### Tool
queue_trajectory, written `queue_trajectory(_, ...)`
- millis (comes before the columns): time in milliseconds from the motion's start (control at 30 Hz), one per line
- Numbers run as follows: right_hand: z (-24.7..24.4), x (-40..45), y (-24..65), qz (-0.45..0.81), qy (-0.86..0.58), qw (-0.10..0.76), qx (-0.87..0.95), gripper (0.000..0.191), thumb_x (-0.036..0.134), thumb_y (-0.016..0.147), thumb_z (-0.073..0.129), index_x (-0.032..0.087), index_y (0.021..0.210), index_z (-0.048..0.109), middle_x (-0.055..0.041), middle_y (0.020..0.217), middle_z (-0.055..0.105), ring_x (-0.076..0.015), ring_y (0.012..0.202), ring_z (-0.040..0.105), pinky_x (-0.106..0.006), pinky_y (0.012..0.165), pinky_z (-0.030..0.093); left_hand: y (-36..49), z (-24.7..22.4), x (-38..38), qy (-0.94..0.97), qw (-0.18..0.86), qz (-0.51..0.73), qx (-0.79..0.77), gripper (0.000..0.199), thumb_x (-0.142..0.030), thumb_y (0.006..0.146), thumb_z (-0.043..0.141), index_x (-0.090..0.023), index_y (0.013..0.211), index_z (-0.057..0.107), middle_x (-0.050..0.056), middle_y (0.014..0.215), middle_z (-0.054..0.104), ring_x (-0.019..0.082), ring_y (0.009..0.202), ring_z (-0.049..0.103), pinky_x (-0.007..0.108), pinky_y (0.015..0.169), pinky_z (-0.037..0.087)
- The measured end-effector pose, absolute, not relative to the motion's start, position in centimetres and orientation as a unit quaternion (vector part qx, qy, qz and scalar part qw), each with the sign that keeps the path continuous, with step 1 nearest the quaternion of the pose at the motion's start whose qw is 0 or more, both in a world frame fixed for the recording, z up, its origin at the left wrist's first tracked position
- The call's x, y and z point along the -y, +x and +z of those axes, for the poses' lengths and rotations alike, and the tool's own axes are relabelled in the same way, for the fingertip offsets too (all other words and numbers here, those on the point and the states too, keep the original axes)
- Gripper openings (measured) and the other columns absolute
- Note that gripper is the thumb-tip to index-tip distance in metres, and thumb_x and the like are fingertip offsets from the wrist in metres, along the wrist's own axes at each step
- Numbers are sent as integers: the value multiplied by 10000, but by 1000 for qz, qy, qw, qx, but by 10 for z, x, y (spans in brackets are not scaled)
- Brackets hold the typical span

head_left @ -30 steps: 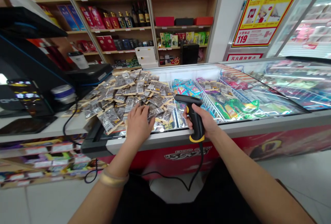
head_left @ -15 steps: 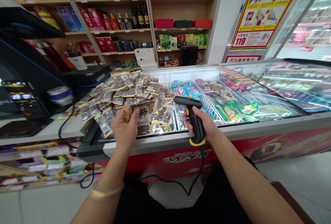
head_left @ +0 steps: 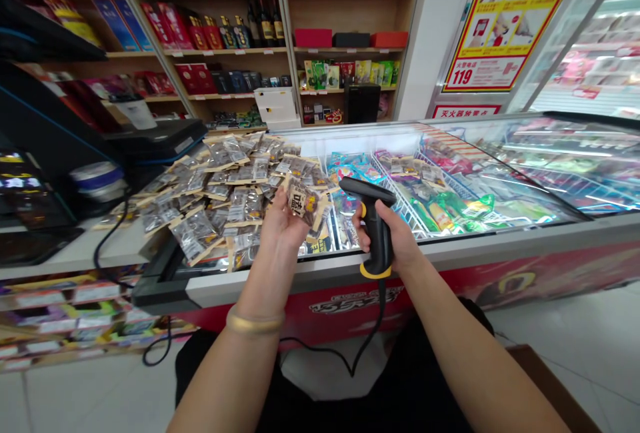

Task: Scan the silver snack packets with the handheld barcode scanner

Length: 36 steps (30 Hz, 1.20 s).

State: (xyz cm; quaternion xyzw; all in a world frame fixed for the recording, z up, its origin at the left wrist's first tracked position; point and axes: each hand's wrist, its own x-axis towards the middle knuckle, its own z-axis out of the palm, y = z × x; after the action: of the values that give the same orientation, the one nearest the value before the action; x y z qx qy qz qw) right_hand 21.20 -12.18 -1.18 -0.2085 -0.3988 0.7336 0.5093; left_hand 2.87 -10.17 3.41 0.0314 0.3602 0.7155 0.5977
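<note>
A small clear-and-tan snack packet with dark lettering is in my left hand, its printed face turned up. My right hand is wrapped round the grip of a black and yellow barcode scanner, whose head points left toward the packet. The scanner's cable hangs down in front of the freezer. Behind and left of my left hand, a heap of similar packets is spread over the freezer's glass and the counter beside it.
A chest freezer with bagged goods in wire baskets spans the front. At left are a counter, a dark screen, tape rolls and a cup. Shelves of boxes and bottles stand behind. A brown box is on the floor.
My left hand has moved right, nearer the scanner, and the packet in it is tilted differently. The scanner has stayed in my right hand. The view has shifted slightly.
</note>
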Motion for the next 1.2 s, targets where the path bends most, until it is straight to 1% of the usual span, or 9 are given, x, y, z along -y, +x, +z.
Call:
queue_trajectory(67, -12, 122, 211, 735, -210, 511, 393, 407, 559, 745, 715, 170, 809, 614, -26, 786, 654, -62, 435, 497, -193, 391, 451, 27, 36, 104, 44, 644, 684, -339, 210, -223, 980, 436, -171, 819, 561, -12, 659, 593, 63, 524, 568, 160, 496, 476)
queue_trajectory(133, -12, 123, 211, 736, -213, 512, 388, 429, 565, 721, 737, 164, 826, 628, -24, 784, 658, -61, 428, 503, -192, 385, 451, 24, 37, 110, 99, 670, 666, -314, 345, -450, 971, 425, -163, 838, 561, 4, 660, 568, 66, 475, 500, 168, 409, 403)
queue_trajectory(233, -13, 123, 211, 734, -215, 513, 390, 446, 568, 717, 746, 160, 862, 641, -10, 758, 642, -63, 430, 512, -193, 385, 454, 20, 37, 119, 189, 664, 658, -300, 601, -721, 840, 432, -146, 920, 588, 28, 691, 558, 98, 494, 484, 213, 389, 391)
queue_trajectory(367, -14, 121, 214, 731, -207, 503, 413, 419, 563, 769, 701, 166, 879, 623, -8, 759, 629, -71, 444, 513, -209, 397, 465, 17, 32, 120, 282, 619, 655, -330, 319, -334, 739, 625, -131, 985, 627, 18, 722, 585, 108, 589, 541, 226, 526, 476)
queue_trajectory(433, -15, 120, 215, 731, -204, 492, 426, 410, 564, 779, 690, 172, 864, 608, -18, 782, 640, -77, 459, 521, -215, 408, 473, 18, 23, 117, 337, 549, 663, -383, 368, -208, 672, 613, -152, 1034, 643, 31, 831, 654, 123, 707, 606, 241, 655, 521)
queue_trajectory(600, -12, 123, 213, 722, -214, 494, 434, 428, 574, 738, 721, 173, 834, 607, -5, 763, 629, -66, 438, 509, -206, 396, 462, 22, -5, 122, 546, 322, 597, -492, 390, -310, 784, 586, -182, 1144, 666, 109, 1236, 669, 225, 1194, 594, 335, 977, 486)
queue_trajectory(800, -12, 126, 213, 708, -226, 491, 454, 432, 572, 749, 705, 161, 861, 634, -10, 742, 624, -71, 429, 504, -214, 384, 452, 22, -15, 136, 651, 261, 475, -531, 279, -308, 703, 705, -179, 950, 713, 67, 945, 753, 247, 941, 681, 391, 943, 515)
queue_trajectory(1033, -11, 130, 216, 709, -199, 469, 487, 422, 558, 763, 709, 156, 875, 644, -22, 783, 626, -65, 442, 514, -200, 388, 443, 21, -19, 126, 450, 371, 666, -466, 359, -409, 777, 667, -160, 1035, 666, 74, 1040, 744, 197, 929, 686, 344, 884, 536)
queue_trajectory(1200, -10, 132, 219, 712, -193, 422, 528, 423, 546, 773, 712, 143, 880, 641, -28, 753, 618, -75, 447, 530, -202, 398, 453, 20, -18, 130, 532, 294, 595, -526, 257, -370, 755, 664, -162, 904, 678, 36, 877, 737, 179, 814, 662, 284, 760, 523)
